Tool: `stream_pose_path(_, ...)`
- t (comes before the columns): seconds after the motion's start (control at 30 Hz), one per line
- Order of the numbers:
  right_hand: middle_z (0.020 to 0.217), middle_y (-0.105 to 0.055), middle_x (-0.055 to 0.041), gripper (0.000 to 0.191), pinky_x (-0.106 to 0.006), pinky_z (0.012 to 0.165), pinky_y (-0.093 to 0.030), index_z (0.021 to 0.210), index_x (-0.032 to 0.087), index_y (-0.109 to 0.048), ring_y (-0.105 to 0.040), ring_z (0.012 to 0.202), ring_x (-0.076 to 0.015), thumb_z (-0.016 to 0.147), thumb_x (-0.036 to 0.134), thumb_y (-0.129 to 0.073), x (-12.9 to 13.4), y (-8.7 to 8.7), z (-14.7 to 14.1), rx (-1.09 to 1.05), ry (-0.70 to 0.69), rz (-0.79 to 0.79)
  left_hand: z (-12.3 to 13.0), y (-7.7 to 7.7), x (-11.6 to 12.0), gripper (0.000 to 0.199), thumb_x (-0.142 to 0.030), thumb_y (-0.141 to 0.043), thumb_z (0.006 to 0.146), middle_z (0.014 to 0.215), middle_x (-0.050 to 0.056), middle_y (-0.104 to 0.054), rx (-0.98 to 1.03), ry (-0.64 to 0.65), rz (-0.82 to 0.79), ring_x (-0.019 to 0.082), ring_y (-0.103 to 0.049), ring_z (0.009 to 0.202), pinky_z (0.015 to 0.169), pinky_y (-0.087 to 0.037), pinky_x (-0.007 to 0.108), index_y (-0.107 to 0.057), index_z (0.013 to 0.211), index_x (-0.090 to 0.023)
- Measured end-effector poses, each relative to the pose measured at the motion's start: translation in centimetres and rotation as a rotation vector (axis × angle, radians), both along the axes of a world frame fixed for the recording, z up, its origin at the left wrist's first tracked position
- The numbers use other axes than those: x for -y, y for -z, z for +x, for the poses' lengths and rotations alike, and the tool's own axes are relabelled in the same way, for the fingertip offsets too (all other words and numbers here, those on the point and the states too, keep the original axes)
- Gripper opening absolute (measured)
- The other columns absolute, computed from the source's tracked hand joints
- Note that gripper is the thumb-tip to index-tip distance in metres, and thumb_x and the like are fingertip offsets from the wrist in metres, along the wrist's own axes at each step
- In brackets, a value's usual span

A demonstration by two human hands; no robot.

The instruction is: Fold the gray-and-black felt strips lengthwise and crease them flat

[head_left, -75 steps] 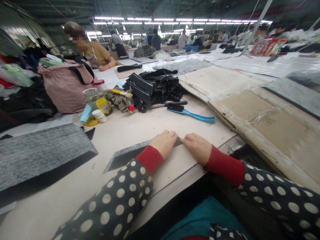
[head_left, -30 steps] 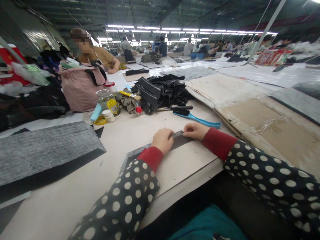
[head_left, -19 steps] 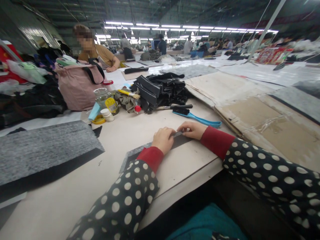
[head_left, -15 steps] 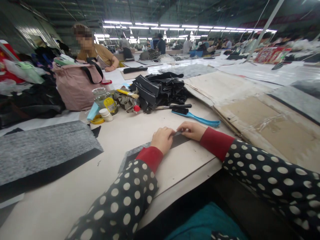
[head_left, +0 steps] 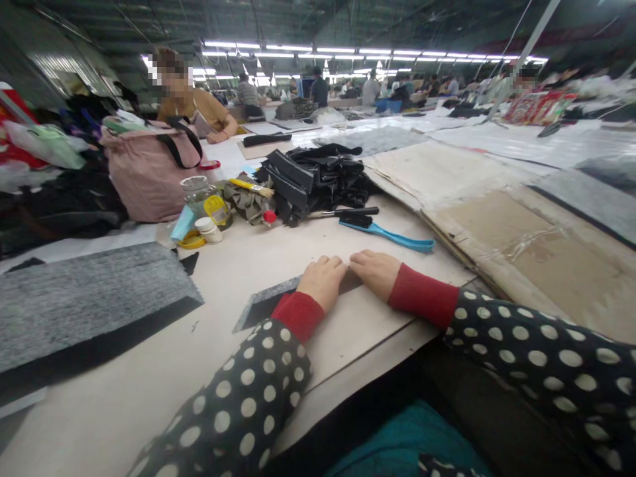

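A dark strip with a grey fleecy edge lies on the pale work surface, partly under my hands. My left hand is closed on the strip, fingers bent down onto it. Just right of it, nearly touching, my right hand has its fingers pressed together on the strip's other part. The fingertips of both hands are largely hidden. Beyond them lies a blue-handled brush with dark bristles.
Black pieces are piled behind the brush. A glass jar, a white pot and a pink bag stand left of them. Grey sheets lie at left, cardboard at right. A person sits across.
My right hand has shifted slightly left and turned, its fingers now lower over the strip. My left hand has flattened slightly. More of the strip's left end shows.
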State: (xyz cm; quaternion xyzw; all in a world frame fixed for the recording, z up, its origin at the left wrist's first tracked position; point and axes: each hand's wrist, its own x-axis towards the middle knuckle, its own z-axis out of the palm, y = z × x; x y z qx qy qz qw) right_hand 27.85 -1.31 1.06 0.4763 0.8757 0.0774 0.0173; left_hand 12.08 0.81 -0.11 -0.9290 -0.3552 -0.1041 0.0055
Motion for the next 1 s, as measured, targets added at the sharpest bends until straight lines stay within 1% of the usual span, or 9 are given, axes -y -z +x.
stream_pose_path(0.1,0.091,-0.055,-0.0104,0.024,-0.028,0.074,-0.039,0.084,0.011,-0.060,-0.046,0.087,-0.0183,0.083,0.020,-0.037,0.5,-0.2,-0.6,-0.001,0.079,0.010,-1.1,0.3,-0.7,0.028,-0.013,-0.037,0.080,0.096,0.003,-0.055,0.082,0.008,-0.096,0.017,-0.048,0.087,0.081,-0.041,0.031,-0.056,0.098,-0.021)
stream_pose_path(0.2,0.091,-0.055,-0.0112,0.030,-0.029,0.076,-0.038,0.083,0.011,-0.061,-0.046,0.089,-0.0194,0.084,0.029,-0.038,0.6,-0.3,-0.8,-0.034,0.118,0.043,-2.7,0.6,-1.4,0.028,-0.013,-0.040,0.077,0.095,0.004,-0.057,0.194,-0.020,-0.183,0.016,-0.050,0.089,0.085,-0.040,0.029,-0.057,0.099,-0.018)
stream_pose_path(0.3,0.092,-0.056,-0.0118,0.030,-0.030,0.077,-0.037,0.080,0.010,-0.062,-0.045,0.089,-0.0205,0.083,0.030,-0.040,0.4,-0.3,-1.0,-0.046,0.108,0.056,-3.9,0.9,-1.5,0.028,-0.012,-0.043,0.074,0.094,0.004,-0.059,0.290,-0.065,-0.229,0.016,-0.051,0.090,0.085,-0.040,0.028,-0.058,0.097,-0.016)
stream_pose_path(0.37,0.092,-0.056,-0.0114,0.026,-0.031,0.078,-0.036,0.080,0.010,-0.062,-0.046,0.088,-0.0210,0.081,0.028,-0.043,0.1,-0.2,-1.2,-0.062,0.103,0.045,-4.2,1.0,-1.4,0.028,-0.011,-0.044,0.072,0.091,0.004,-0.059,0.323,-0.089,-0.234,0.016,-0.052,0.088,0.084,-0.041,0.028,-0.060,0.094,-0.016)
stream_pose_path(0.47,0.091,-0.057,-0.0087,0.021,-0.029,0.078,-0.035,0.090,0.012,-0.061,-0.048,0.085,-0.0186,0.076,0.016,-0.045,-0.5,0.1,-1.6,-0.151,0.082,-0.015,-4.0,1.2,-1.3,0.027,-0.008,-0.044,0.069,0.086,0.003,-0.059,0.324,-0.109,-0.214,0.016,-0.052,0.085,0.081,-0.042,0.029,-0.061,0.087,-0.017)
stream_pose_path(0.57,0.091,-0.057,-0.0068,0.032,-0.026,0.078,-0.035,0.097,0.014,-0.059,-0.049,0.084,-0.0156,0.071,0.006,-0.042,-1.0,0.4,-1.9,-0.253,0.047,-0.081,-3.7,1.0,-1.1,0.027,-0.008,-0.043,0.068,0.085,0.003,-0.058,0.298,-0.101,-0.191,0.016,-0.052,0.084,0.081,-0.041,0.029,-0.062,0.084,-0.018)
stream_pose_path(0.67,0.092,-0.055,-0.0067,0.036,-0.025,0.078,-0.035,0.097,0.015,-0.059,-0.048,0.085,-0.0156,0.069,0.003,-0.041,-0.9,0.4,-2.3,-0.250,0.023,-0.105,-3.6,0.8,-0.8,0.026,-0.008,-0.042,0.069,0.087,0.004,-0.057,0.248,-0.096,-0.171,0.016,-0.051,0.085,0.081,-0.041,0.029,-0.062,0.082,-0.019)
stream_pose_path(0.87,0.084,-0.054,-0.0109,0.024,-0.030,0.070,-0.037,0.087,0.010,-0.060,-0.048,0.081,-0.0208,0.077,0.011,-0.039,0.4,0.1,-4.2,-0.014,0.042,-0.043,-3.8,0.5,-0.4,0.026,-0.011,-0.038,0.075,0.092,0.004,-0.056,0.157,-0.084,-0.108,0.018,-0.049,0.084,0.076,-0.042,0.032,-0.061,0.084,-0.020)
stream_pose_path(1.0,0.082,-0.055,-0.0118,0.026,-0.031,0.069,-0.037,0.083,0.011,-0.060,-0.049,0.080,-0.0221,0.082,0.026,-0.039,0.8,0.0,-5.1,-0.018,0.111,0.010,-5.1,0.5,-1.0,0.034,-0.005,-0.038,0.072,0.092,0.003,-0.057,0.188,-0.021,-0.207,0.016,-0.050,0.087,0.082,-0.040,0.029,-0.061,0.091,-0.021)
